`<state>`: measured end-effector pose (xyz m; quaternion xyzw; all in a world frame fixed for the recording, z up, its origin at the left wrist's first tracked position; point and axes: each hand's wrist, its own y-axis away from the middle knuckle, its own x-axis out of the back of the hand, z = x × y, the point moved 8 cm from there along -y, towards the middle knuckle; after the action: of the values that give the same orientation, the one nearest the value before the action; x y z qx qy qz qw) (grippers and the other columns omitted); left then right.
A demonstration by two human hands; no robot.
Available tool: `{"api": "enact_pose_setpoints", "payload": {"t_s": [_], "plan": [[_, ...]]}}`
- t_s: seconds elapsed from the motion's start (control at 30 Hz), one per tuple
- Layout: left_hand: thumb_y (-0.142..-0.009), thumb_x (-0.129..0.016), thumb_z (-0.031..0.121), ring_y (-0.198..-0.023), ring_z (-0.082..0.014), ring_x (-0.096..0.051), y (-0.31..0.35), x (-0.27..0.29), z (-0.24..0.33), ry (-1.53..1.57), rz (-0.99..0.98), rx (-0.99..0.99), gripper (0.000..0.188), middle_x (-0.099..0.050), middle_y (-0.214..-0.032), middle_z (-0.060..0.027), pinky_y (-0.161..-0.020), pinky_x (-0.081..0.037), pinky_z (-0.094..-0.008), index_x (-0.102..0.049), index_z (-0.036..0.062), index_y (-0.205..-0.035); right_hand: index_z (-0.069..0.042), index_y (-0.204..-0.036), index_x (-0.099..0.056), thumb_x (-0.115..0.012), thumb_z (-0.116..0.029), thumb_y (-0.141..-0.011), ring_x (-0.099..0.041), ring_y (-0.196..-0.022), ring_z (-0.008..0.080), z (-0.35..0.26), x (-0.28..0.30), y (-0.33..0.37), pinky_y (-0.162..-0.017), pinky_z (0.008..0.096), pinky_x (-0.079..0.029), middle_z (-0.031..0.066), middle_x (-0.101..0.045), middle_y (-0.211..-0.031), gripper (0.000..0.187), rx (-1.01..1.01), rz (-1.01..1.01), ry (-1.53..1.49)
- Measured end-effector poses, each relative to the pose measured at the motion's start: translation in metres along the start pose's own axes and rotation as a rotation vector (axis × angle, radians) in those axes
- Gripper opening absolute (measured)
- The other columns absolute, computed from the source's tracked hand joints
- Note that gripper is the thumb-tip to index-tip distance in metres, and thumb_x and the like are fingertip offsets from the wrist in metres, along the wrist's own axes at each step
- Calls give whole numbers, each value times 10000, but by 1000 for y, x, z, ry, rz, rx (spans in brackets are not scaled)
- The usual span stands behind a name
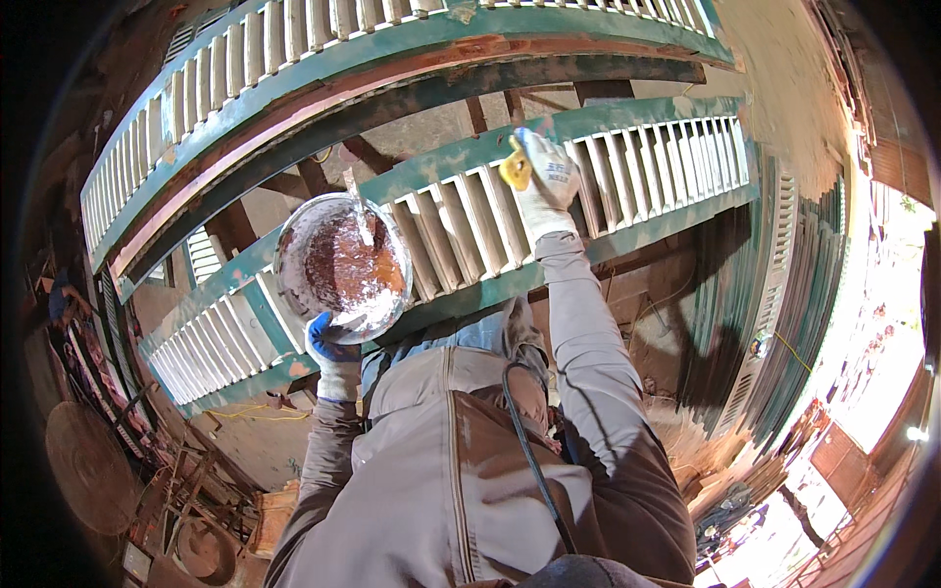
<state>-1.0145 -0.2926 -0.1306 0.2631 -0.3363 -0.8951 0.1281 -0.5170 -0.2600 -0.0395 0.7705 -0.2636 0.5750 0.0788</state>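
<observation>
My left hand [334, 355], in a white glove with blue fingertips, is closed on the near rim of a round metal basin [288, 257]. Brown paste and white smears fill the basin, and a paste-coated flat stick [362, 210] leans over its far edge. Under the basin lies a green louvred shutter [392, 326] with pale slats. My gloved right hand [551, 181] is closed over the shutter's far rail, right of the basin. At its thumb side sits a small yellow piece [516, 167], whose kind I cannot make out.
A second green louvred shutter [382, 47] lies beyond the first, on dark supporting bars [431, 88]. More shutters [774, 294] lean stacked at the right. A metal stand and round discs [93, 461] occupy the lower left. Bright daylight enters at the far right.
</observation>
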Motion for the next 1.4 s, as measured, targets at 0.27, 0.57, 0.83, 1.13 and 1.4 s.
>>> {"api": "enact_pose_setpoints", "payload": {"t_s": [0.27,0.57,0.83,1.13,1.4], "plan": [[-843,-603,144,-894,-265,-674,2,8,-8,21,33,21,57,-653,-877,-60,-884,-551,-454,-615,100,-810,-194,-1280,-659,-672,-250,-844,-664,-1090,197,-23,-17,-2,-957,366,-508,7,-697,-1239,440,257,-80,65],[-840,-616,171,-830,-256,-672,2,5,-2,-33,76,-19,66,-644,-809,-56,-810,-564,-447,-640,109,-835,-165,-1243,-685,-594,-266,-875,-659,-1098,206,-42,-19,2,-952,365,-512,7,-698,-1238,393,326,-134,-37],[-834,-631,174,-851,-262,-673,-1,-6,1,-27,59,-20,65,-657,-845,-67,-830,-565,-445,-633,112,-814,-165,-1163,-725,-673,-149,-850,-703,-1003,203,-40,22,10,-883,340,-550,41,-744,-1101,318,273,137,-309],[-841,-606,164,-891,-264,-669,5,-15,1,-67,-43,3,75,-654,-877,-60,-859,-549,-449,-636,95,-839,-125,-1266,-623,-632,-203,-880,-658,-1055,222,19,7,35,-851,367,-552,59,-688,-1186,394,-85,58,496],[-854,-603,161,-881,-245,-661,-6,9,-6,-35,-20,47,87,-664,-899,-69,-876,-544,-440,-654,92,-864,-165,-1290,-611,-556,-218,-923,-629,-1108,201,9,-21,63,-859,399,-533,28,-644,-1308,375,-47,-90,549]]}}
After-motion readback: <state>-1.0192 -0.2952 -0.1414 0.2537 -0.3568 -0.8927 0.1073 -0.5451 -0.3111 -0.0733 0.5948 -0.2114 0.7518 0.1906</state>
